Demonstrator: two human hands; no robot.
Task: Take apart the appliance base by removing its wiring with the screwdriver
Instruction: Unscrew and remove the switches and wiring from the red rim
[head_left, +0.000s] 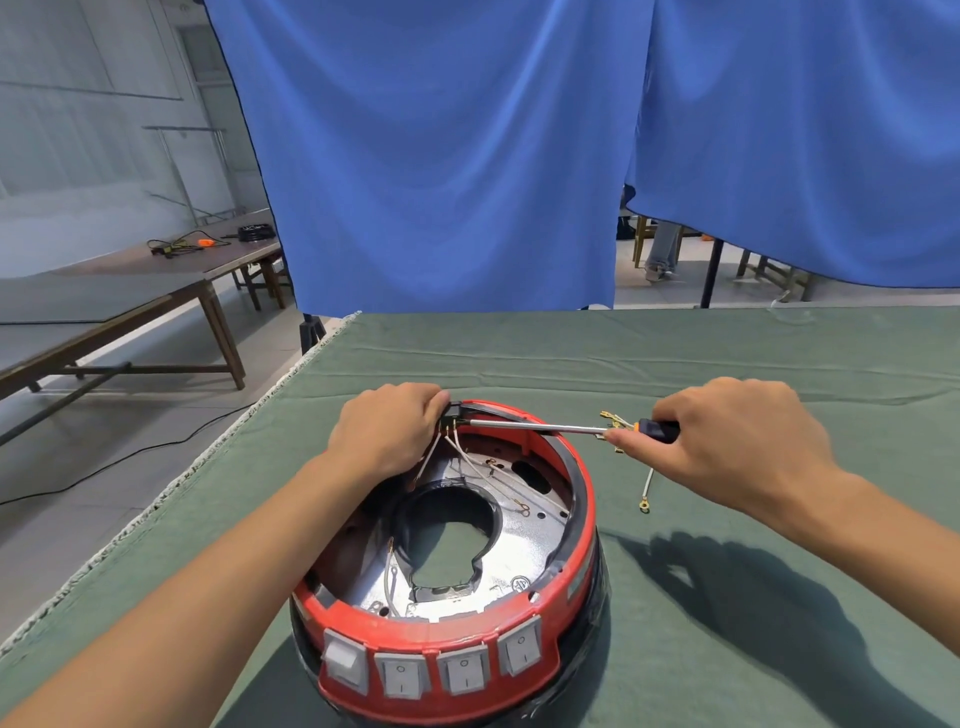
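Observation:
A round red appliance base (582, 525) with a silver inner plate and several grey rocker switches on its front sits on the green cloth. My left hand (387, 434) grips a small black connector block (453, 413) at the far rim, with thin white wires (467, 457) running down from it into the base. My right hand (727, 439) holds the black-and-orange handle of a screwdriver (540, 427). Its metal shaft lies across the rim and its tip touches the connector block.
A loose white wire with brass terminals (647, 486) lies on the green cloth (779, 364) just right of the base, partly under my right hand. Blue curtains (467, 156) hang behind the table. Brown benches (156, 291) stand off to the left, past the cloth's left edge.

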